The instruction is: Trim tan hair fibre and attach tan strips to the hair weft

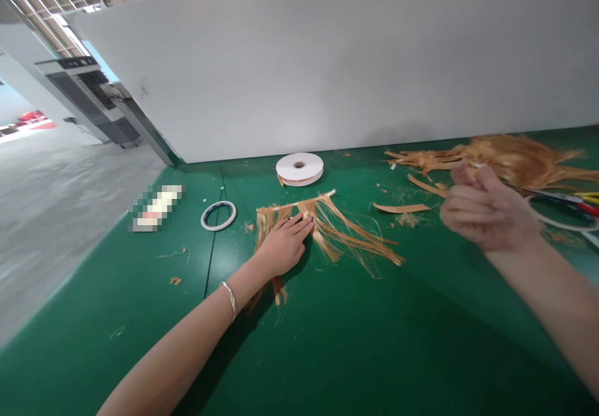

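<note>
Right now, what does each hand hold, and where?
The left hand grips nothing: it lies flat on the fanned bundle of orange hair-like strands, fingertips near its upper end. The right hand is raised, curled and blurred; its hold cannot be told.

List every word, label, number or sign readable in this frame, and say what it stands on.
No text can be read anywhere.
The pixelated object on the green table: masked, unreadable.
The grey machine at the back: panel markings too small to read.
The white tape roll and the tape ring: no print visible.
</note>
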The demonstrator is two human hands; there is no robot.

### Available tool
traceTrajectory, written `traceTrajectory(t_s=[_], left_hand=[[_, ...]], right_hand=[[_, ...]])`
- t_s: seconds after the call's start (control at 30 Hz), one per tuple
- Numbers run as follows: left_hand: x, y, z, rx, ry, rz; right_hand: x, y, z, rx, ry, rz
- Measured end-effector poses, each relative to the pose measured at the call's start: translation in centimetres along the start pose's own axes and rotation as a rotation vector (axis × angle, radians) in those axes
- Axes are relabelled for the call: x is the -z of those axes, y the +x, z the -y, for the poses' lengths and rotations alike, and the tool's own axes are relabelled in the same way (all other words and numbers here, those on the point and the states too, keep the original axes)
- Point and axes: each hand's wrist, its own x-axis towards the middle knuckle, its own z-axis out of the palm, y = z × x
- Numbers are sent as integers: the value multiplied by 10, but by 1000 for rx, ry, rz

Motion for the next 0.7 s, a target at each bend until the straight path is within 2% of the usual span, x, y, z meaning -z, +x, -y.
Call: traceTrajectory(t_s=[0.03, 0.1, 0.13, 0.17, 0.2, 0.23, 0.27, 0.3, 0.33, 0.37, 0.43, 0.47, 0.53, 0.57, 0.67, 0.7], left_hand=[[0, 0, 0, 0, -1, 5], [1, 0, 0, -1, -2, 8], [1, 1, 0, -2, -2, 7], [0, 1, 0, -2, -2, 6], [0, 1, 0, -1, -2, 4], [0, 1, 0, 2, -2, 3], [-1, 1, 0, 4, -3, 1], [-1, 1, 0, 6, -3, -2], [-1, 1, 1, 6, -2, -5], [-2, 1, 1, 4, -2, -7], [-2, 0, 1, -3, -2, -11], [-2, 0, 1, -6, -4, -12], [-2, 0, 2, -10, -11, -14], [-2, -1, 2, -9, -15, -16], [-3, -1, 2, -14, -19, -28], [-3, -1, 2, -15, -19, -30]], right_hand=[[-1, -2, 3, -51, 56, 139], [-3, -3, 11, -90, -1, 542], [-6, -2, 15, -102, -154, 685], [-9, 0, 19, -125, -377, 747], [-12, 3, 23, -162, -623, 725], [-16, 7, 28, -209, -852, 632], [-21, 10, 32, -222, -1020, 482], [-26, 13, 36, -181, -1096, 320], [-32, 16, 40, -88, -1065, 206], [-37, 16, 44, 28, -963, 144], [-47, 14, 51, 229, -720, 115], [-50, 11, 54, 278, -611, 141], [-54, 3, 59, 266, -467, 267], [-54, -1, 61, 234, -432, 383], [-49, -9, 63, 106, -400, 922], [-47, -9, 64, 108, -445, 1041]])
